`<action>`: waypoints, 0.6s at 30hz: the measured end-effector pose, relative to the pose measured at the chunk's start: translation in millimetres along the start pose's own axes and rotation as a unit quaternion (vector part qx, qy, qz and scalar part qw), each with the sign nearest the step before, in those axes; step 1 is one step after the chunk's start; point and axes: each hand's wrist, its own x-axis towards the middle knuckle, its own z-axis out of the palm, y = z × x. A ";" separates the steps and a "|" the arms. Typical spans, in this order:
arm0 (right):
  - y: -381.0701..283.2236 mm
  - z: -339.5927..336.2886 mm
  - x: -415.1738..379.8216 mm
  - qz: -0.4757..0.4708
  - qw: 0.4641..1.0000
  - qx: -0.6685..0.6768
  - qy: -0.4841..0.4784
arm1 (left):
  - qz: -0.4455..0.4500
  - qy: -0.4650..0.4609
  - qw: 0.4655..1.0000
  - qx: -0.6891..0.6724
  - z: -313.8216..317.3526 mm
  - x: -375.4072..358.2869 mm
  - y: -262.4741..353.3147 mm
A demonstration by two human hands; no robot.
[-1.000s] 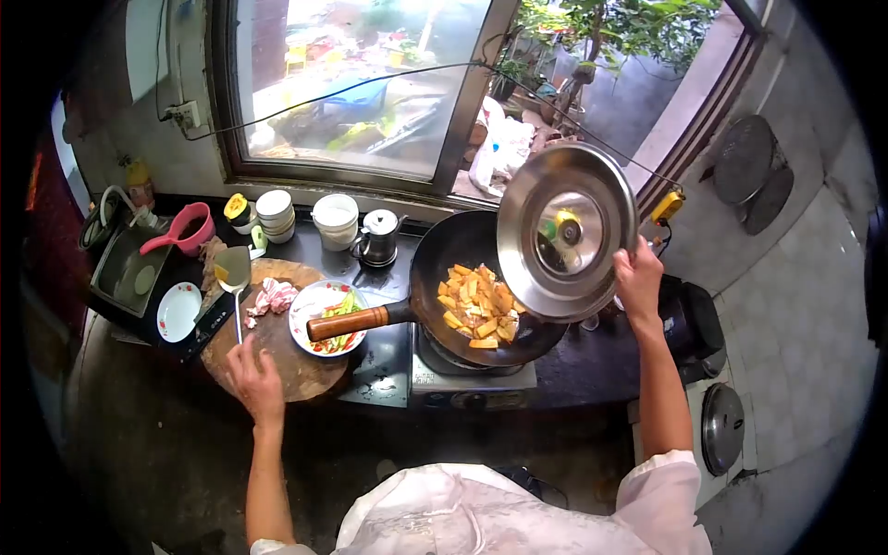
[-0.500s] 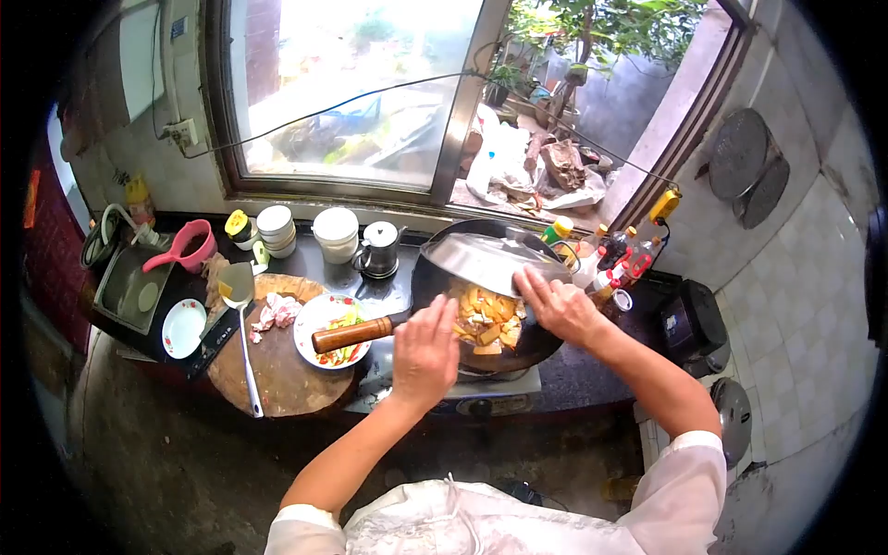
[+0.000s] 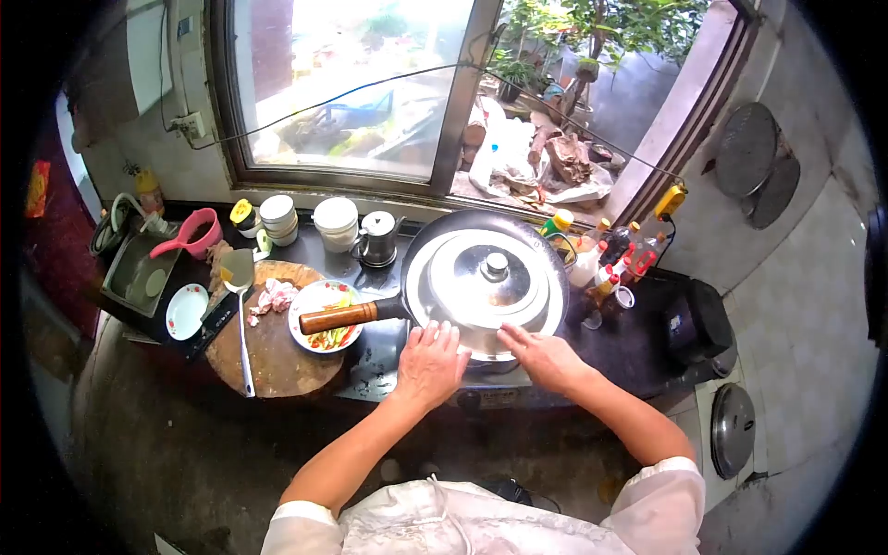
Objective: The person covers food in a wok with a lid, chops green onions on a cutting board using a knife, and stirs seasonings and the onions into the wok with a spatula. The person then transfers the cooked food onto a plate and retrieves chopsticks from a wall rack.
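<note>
A shiny metal lid (image 3: 462,287) with a round knob lies over the black wok (image 3: 481,221), hiding the food inside. The wok's wooden handle (image 3: 340,317) points left. At the lid's near left edge is my left hand (image 3: 431,368), its fingers stretched out and close together, near the base of the handle. My right hand (image 3: 548,361) is at the lid's near right edge with fingers extended; whether the fingertips touch the rim is hard to tell. Neither hand grips anything. Beneath the handle, a plate (image 3: 319,344) holds cut vegetables.
Left of the wok, a spatula (image 3: 245,342) and raw meat (image 3: 274,297) rest on a round chopping board (image 3: 287,375). Stacked bowls (image 3: 335,217) and a metal pot (image 3: 377,239) stand behind. Several bottles (image 3: 615,268) crowd the right; a sink (image 3: 139,273) is far left.
The lid, tilted in my right hand before, now lies flat over the wok and covers the food. My right hand has come down nearer to me and let go of it.
</note>
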 end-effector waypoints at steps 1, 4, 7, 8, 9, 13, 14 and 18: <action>-9.2 -31.1 0.1 0.062 0.998 0.030 -0.012 | 0.010 -0.004 1.000 0.021 -1.8 -2.5 3.8; 0.0 -19.7 -4.4 0.101 0.987 0.000 0.125 | 0.054 -0.015 0.998 0.005 -9.6 8.1 24.5; -1.9 -1.8 -1.8 0.112 0.986 -0.029 0.118 | 0.060 -0.062 0.995 0.045 6.2 15.7 36.6; -1.5 4.4 -0.4 0.112 0.988 -0.031 0.104 | 0.055 -0.069 0.994 0.058 11.4 16.7 39.3; -1.8 9.2 1.7 0.115 0.984 -0.029 0.131 | 0.056 -0.062 0.994 0.071 11.7 16.5 40.1; -3.4 13.1 8.3 0.116 0.978 -0.005 0.172 | 0.034 -0.071 0.996 0.044 14.6 22.4 44.4; -2.2 14.9 11.4 0.119 0.979 -0.010 0.164 | 0.020 -0.101 0.994 0.032 14.8 29.8 47.2; -0.1 14.0 15.3 0.116 0.982 0.032 0.146 | 0.011 -0.085 0.994 0.067 26.4 27.6 45.3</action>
